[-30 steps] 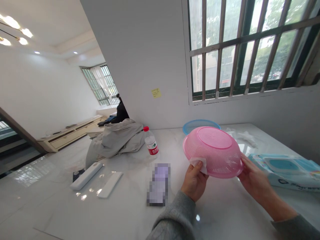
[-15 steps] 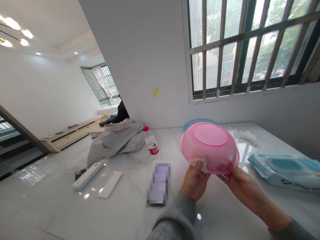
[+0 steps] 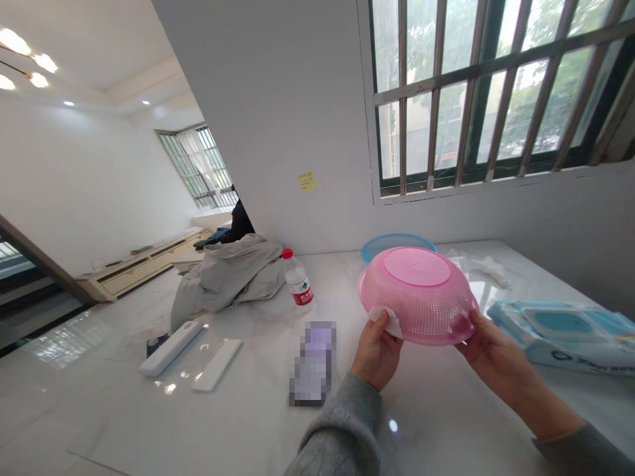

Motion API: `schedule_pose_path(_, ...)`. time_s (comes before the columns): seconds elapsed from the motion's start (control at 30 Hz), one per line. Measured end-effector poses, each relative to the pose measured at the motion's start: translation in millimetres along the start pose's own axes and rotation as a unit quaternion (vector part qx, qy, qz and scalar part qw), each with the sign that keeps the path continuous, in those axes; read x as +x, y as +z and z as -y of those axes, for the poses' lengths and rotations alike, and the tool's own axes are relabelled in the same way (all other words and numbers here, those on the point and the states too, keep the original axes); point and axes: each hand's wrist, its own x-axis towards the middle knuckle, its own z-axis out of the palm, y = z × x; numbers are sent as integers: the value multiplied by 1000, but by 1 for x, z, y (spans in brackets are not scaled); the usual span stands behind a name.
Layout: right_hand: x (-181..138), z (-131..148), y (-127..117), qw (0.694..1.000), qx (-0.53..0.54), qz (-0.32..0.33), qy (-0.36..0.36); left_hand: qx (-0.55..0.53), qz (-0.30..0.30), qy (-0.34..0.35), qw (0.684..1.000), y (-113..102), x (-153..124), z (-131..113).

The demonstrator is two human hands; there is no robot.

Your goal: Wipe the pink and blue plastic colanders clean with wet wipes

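Note:
I hold a pink plastic mesh basket [image 3: 419,291] upside down above the white marble table [image 3: 248,410]. My left hand [image 3: 374,350] pinches a small white wipe [image 3: 388,318] against the basket's left rim. My right hand [image 3: 489,354] grips the basket's right rim with the thumb on its outer wall. Both grey sleeves show at the bottom of the frame.
A blue basin [image 3: 391,243] lies behind the basket. A pack of wet wipes [image 3: 563,330] rests at the right. A water bottle [image 3: 296,277], a grey jacket [image 3: 228,274], two white bars [image 3: 171,346] and a blurred-out object [image 3: 312,362] sit to the left. A person [image 3: 241,221] is far back.
The basket has turned and levelled between my hands. My left hand with the wipe has slid leftwards along the rim, and my right hand has taken a new grip on the right rim.

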Motion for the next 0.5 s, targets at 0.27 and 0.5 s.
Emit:
schedule_pose_path(0.27,12,11,-12,996,4,-61,-67,8,-16,-2,1000,-1,4,-1)
schedule_pose_path(0.5,19,10,-21,993,-12,-72,-89,22,-12,-7,1000,-5,6,1)
